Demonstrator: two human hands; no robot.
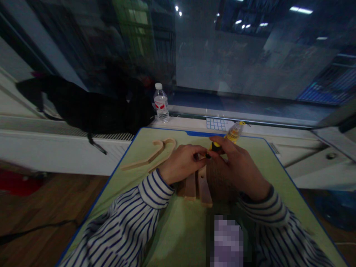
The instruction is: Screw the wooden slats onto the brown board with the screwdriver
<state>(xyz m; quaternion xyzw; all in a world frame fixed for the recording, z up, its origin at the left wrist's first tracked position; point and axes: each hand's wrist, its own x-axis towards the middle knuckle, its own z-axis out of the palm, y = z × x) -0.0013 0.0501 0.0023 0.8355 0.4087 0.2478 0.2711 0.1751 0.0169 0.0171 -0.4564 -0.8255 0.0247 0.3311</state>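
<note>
Both hands meet over the middle of a pale green table [172, 230]. My left hand [180, 163] is closed in a pinch, thumb and forefinger together at a small dark part that I cannot make out. Facing it, my right hand [240, 167] grips a short yellow-and-black tool [216, 145], its fingertips close to the left ones. Under the hands lie two flat wooden pieces, a left one [190, 189] and a right one [205, 191] with a small hole; their far ends are hidden. Two hooked wooden strips [151, 159] lie left of my left hand.
A clear packet with yellow print [235, 132] lies beyond my right hand at the table's far edge. On the sill stand a water bottle [161, 105] and a black bag [97, 107]. A window spans the back. A blurred pale patch [228, 241] covers the near side.
</note>
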